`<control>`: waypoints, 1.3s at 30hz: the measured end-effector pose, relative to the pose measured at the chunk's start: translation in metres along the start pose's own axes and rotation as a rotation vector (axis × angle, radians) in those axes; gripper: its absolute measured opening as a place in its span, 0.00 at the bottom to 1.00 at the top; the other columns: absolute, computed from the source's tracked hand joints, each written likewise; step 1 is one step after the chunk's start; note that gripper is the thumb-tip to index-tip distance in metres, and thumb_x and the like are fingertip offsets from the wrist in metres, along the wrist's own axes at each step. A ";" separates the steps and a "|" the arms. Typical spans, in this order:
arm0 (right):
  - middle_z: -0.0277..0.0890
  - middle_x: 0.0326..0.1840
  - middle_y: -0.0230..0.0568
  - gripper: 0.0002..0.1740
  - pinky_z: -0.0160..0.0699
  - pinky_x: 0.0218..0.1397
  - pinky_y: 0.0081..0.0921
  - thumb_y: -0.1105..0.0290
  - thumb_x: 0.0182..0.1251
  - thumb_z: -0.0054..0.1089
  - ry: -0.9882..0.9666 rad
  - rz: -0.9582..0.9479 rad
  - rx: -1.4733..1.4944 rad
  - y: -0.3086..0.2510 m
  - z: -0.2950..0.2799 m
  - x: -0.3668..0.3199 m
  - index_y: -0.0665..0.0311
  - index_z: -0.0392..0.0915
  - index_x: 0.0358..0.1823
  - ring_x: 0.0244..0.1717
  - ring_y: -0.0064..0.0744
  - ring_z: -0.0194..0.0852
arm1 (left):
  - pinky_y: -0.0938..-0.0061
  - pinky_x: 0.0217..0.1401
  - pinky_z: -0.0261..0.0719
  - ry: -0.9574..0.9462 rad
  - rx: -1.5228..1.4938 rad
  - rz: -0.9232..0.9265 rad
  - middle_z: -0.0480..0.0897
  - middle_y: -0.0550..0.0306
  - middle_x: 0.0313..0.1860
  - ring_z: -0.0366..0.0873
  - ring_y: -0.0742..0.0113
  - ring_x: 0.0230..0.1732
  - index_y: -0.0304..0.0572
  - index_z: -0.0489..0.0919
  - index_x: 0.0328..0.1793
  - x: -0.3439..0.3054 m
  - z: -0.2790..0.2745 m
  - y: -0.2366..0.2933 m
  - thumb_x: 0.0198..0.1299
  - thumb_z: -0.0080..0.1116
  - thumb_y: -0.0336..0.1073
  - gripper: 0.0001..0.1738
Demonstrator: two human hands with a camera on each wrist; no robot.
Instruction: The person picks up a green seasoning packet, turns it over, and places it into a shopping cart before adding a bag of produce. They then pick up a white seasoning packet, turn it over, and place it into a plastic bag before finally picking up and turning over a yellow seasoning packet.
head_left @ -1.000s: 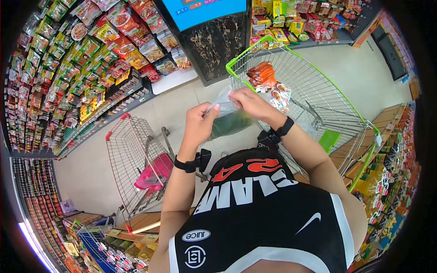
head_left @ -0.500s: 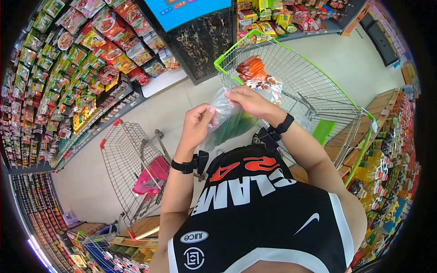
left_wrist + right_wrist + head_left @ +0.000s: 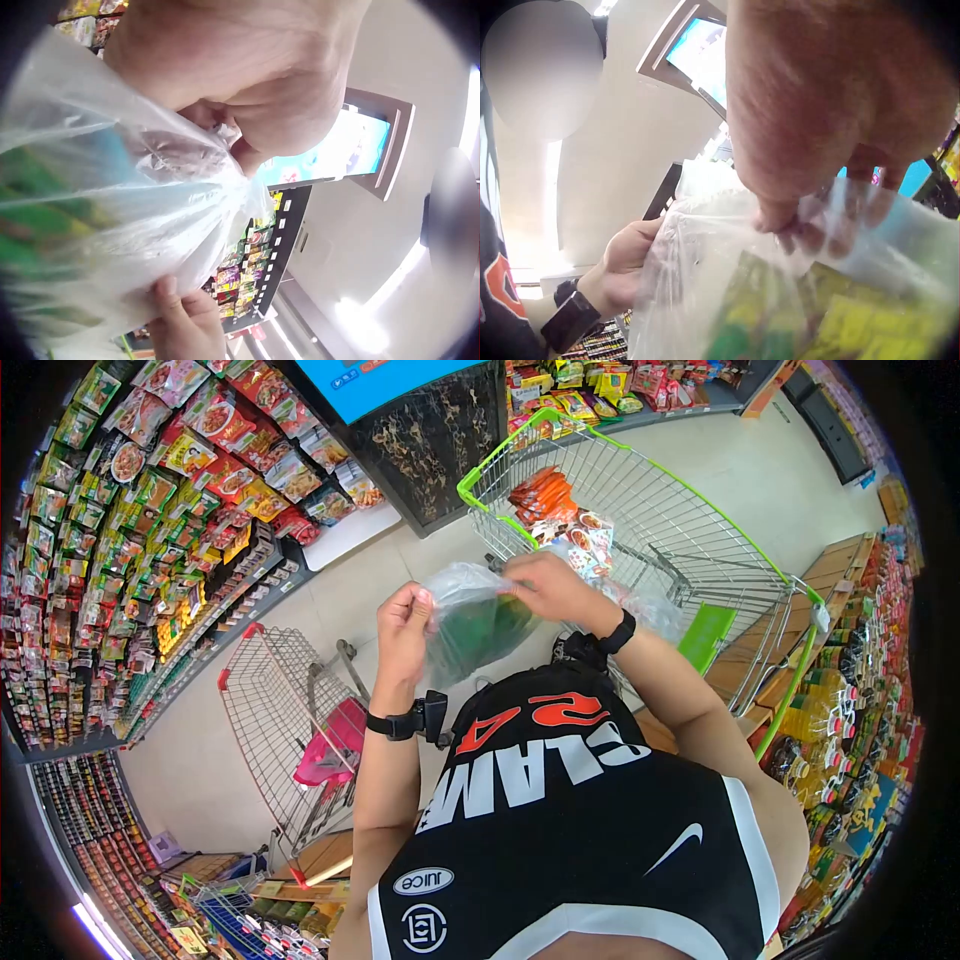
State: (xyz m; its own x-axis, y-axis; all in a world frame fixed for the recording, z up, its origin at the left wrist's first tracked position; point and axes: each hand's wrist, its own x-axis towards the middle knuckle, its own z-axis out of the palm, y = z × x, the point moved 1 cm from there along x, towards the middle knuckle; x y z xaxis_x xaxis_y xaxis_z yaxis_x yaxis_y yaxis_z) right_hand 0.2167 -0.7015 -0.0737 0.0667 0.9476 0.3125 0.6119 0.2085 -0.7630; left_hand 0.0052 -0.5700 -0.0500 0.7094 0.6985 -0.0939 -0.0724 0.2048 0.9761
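A clear plastic bag [image 3: 462,582] hangs between both hands in front of the black jersey, its upper edge stretched from one to the other. My left hand [image 3: 402,632] pinches the bag's left edge between thumb and fingers. At the right corner, my right hand [image 3: 562,596] grips the film with bent fingers. Green contents [image 3: 478,635] show through the plastic; in the right wrist view they look like yellow-and-green packs [image 3: 761,319]. Gathered folds of the bag [image 3: 176,214] run toward the fingers in the left wrist view.
A green-rimmed cart [image 3: 640,450] at the right holds orange packets [image 3: 541,494] and white printed packs [image 3: 585,540]. Another cart [image 3: 262,628] with a pink seat [image 3: 333,743] stands left. Shelves of hanging packets [image 3: 110,560] line the left; bottles [image 3: 820,715] stand at right.
The hands have moved apart, the left one shifting leftward, and the bag's top is now spread wider between them. The carts and shelves have drifted slightly left and up in view.
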 end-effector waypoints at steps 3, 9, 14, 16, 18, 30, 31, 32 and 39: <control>0.79 0.31 0.45 0.09 0.77 0.39 0.35 0.71 0.69 0.55 -0.050 0.036 0.041 -0.005 0.012 0.001 0.68 0.78 0.33 0.33 0.47 0.79 | 0.80 0.35 0.65 0.186 0.386 0.124 0.72 0.67 0.27 0.65 0.75 0.28 0.43 0.72 0.33 0.007 -0.013 -0.003 0.68 0.60 0.37 0.12; 0.72 0.23 0.32 0.16 0.71 0.32 0.25 0.66 0.78 0.50 0.042 0.351 0.557 -0.006 0.033 -0.002 0.70 0.75 0.32 0.25 0.22 0.69 | 0.65 0.55 0.64 0.628 1.008 0.943 0.74 0.52 0.40 0.71 0.50 0.44 0.44 0.74 0.41 -0.019 -0.014 -0.005 0.49 0.73 0.37 0.19; 0.66 0.24 0.24 0.19 0.65 0.30 0.17 0.60 0.81 0.47 0.015 0.474 0.719 -0.002 0.025 -0.005 0.64 0.74 0.31 0.25 0.14 0.60 | 0.63 0.49 0.68 0.253 1.186 0.758 0.75 0.54 0.34 0.73 0.52 0.38 0.42 0.73 0.46 -0.031 0.013 -0.026 0.47 0.77 0.49 0.29; 0.66 0.23 0.24 0.20 0.64 0.29 0.18 0.60 0.81 0.47 -0.019 0.496 0.692 -0.006 0.022 -0.005 0.64 0.73 0.31 0.24 0.14 0.59 | 0.62 0.45 0.69 0.197 1.157 0.587 0.75 0.55 0.31 0.73 0.52 0.35 0.42 0.73 0.46 -0.021 0.022 -0.031 0.45 0.78 0.54 0.33; 0.65 0.23 0.23 0.20 0.63 0.28 0.17 0.59 0.81 0.47 -0.021 0.495 0.678 -0.008 0.023 -0.006 0.63 0.73 0.30 0.24 0.14 0.59 | 0.61 0.40 0.70 0.209 1.155 0.461 0.75 0.55 0.29 0.73 0.53 0.33 0.41 0.73 0.45 -0.009 0.026 -0.034 0.44 0.77 0.58 0.35; 0.67 0.24 0.22 0.20 0.61 0.27 0.16 0.55 0.80 0.49 0.078 0.581 0.759 -0.006 0.020 -0.009 0.58 0.73 0.30 0.24 0.13 0.60 | 0.60 0.33 0.70 0.223 0.938 0.408 0.73 0.56 0.25 0.73 0.53 0.29 0.44 0.74 0.47 0.008 0.028 -0.030 0.55 0.69 0.58 0.29; 0.67 0.24 0.22 0.20 0.62 0.28 0.16 0.55 0.80 0.49 0.080 0.562 0.735 -0.004 0.021 -0.008 0.58 0.73 0.30 0.24 0.13 0.60 | 0.60 0.32 0.70 0.173 0.919 0.396 0.73 0.54 0.25 0.74 0.52 0.28 0.44 0.74 0.47 0.009 0.029 -0.030 0.57 0.68 0.56 0.26; 0.67 0.24 0.22 0.20 0.62 0.28 0.16 0.56 0.80 0.48 0.076 0.578 0.736 -0.004 0.021 -0.008 0.59 0.73 0.30 0.24 0.14 0.60 | 0.60 0.31 0.70 0.126 0.899 0.386 0.74 0.53 0.25 0.74 0.51 0.28 0.44 0.74 0.47 0.010 0.031 -0.029 0.59 0.67 0.54 0.24; 0.66 0.25 0.22 0.17 0.62 0.30 0.17 0.60 0.80 0.47 -0.043 0.560 0.707 0.003 0.028 -0.012 0.60 0.72 0.31 0.26 0.14 0.60 | 0.56 0.30 0.72 -0.002 0.797 0.491 0.79 0.43 0.28 0.77 0.40 0.29 0.41 0.76 0.46 0.015 0.039 -0.036 0.66 0.58 0.36 0.08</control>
State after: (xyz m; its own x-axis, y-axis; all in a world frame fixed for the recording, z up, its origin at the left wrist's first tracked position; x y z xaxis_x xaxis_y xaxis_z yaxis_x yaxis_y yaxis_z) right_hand 0.1951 -0.7056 -0.0958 0.1706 0.9604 -0.2202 -0.1296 -0.1996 -0.9713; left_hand 0.0460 -0.5932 -0.0788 0.7279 0.5811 0.3639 0.1375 -0.6436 0.7529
